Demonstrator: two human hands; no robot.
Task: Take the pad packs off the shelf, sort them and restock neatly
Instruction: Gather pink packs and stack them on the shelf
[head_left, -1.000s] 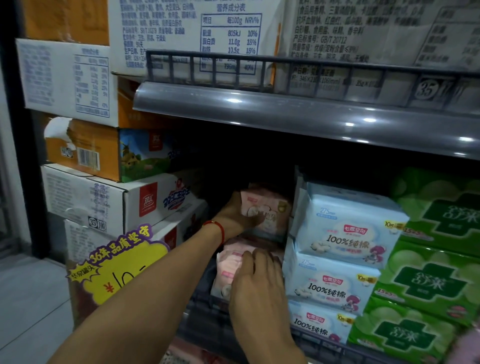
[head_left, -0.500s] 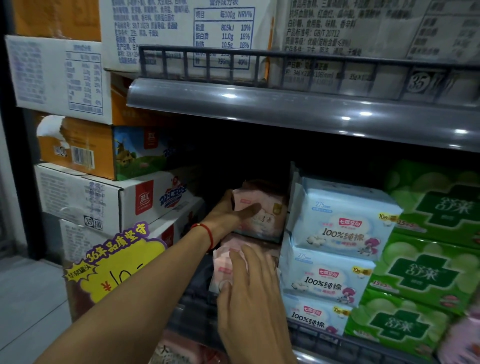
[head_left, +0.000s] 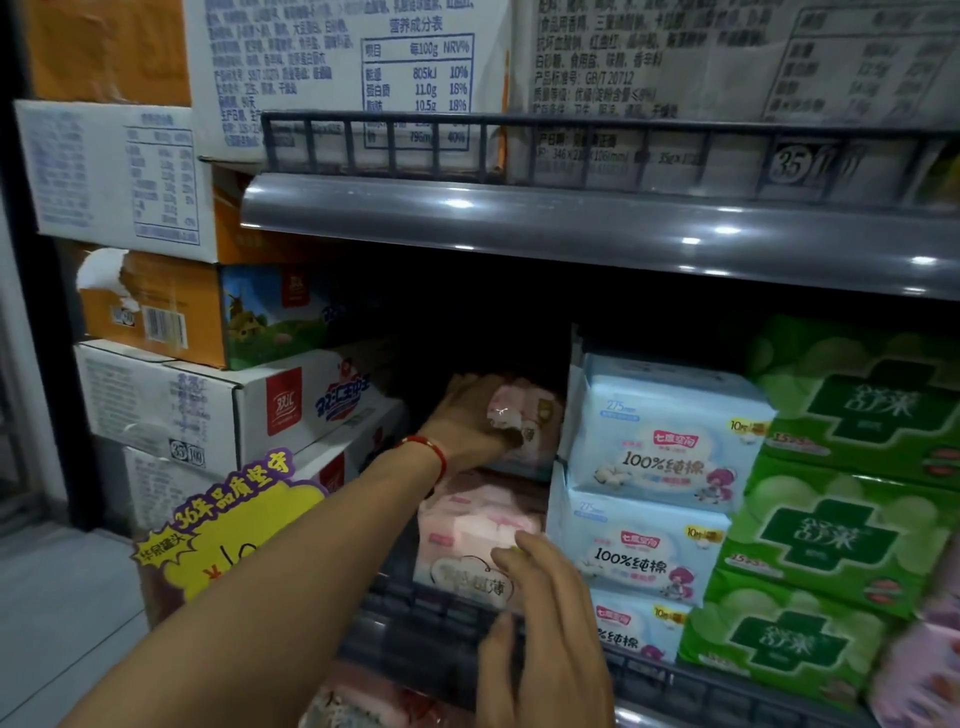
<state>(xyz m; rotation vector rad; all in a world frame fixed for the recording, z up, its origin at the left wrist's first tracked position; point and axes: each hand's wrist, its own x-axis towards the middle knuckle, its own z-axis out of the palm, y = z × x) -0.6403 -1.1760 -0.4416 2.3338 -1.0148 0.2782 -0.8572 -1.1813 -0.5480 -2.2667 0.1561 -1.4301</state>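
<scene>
1. The pink pad packs (head_left: 480, 540) sit stacked at the left end of the shelf (head_left: 415, 631), just beside the blue packs (head_left: 665, 441).
2. They look light, soft and squishy in slick plastic wrap, so gripping the short ends probably beats pinching the face.
3. The left hand (head_left: 475, 421) is clamped on the top pink pack (head_left: 535, 421); the right hand (head_left: 545, 618) is open, fingertips touching the lower stack.
4. The shelf is dim, with a low wire rail (head_left: 431, 608) in front and cardboard boxes (head_left: 218, 395) crowding the left, so it's tight.

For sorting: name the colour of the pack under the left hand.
Pink pack, head view.
</scene>
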